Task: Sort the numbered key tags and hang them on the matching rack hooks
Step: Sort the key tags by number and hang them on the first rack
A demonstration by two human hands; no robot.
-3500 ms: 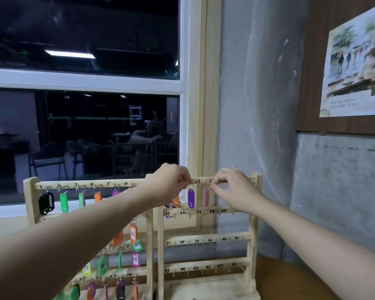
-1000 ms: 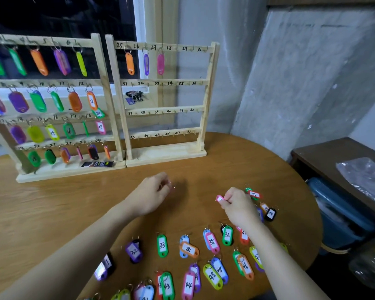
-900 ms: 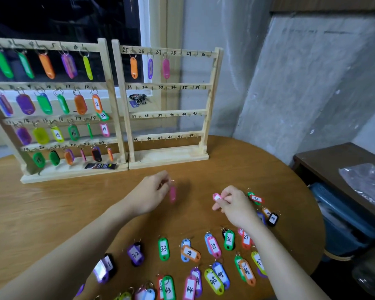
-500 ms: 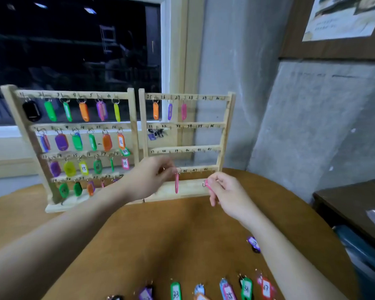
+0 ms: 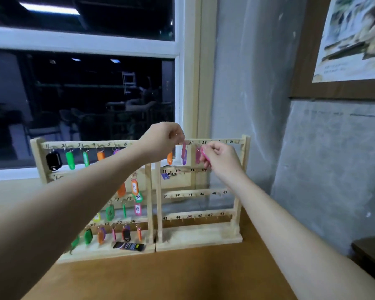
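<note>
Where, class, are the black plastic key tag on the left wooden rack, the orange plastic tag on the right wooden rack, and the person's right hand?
Black plastic key tag [image 5: 53, 160]: head view, middle of its body.
Orange plastic tag [image 5: 170, 158]: head view, lower body.
Right hand [image 5: 222, 158]: head view, back of the hand.

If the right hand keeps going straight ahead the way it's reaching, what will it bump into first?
Probably the top rail of the right rack, near the hooks numbered 28 to 30. The right hand, pinching a pink tag, already sits close in front of it, though depth is hard to judge.
</note>
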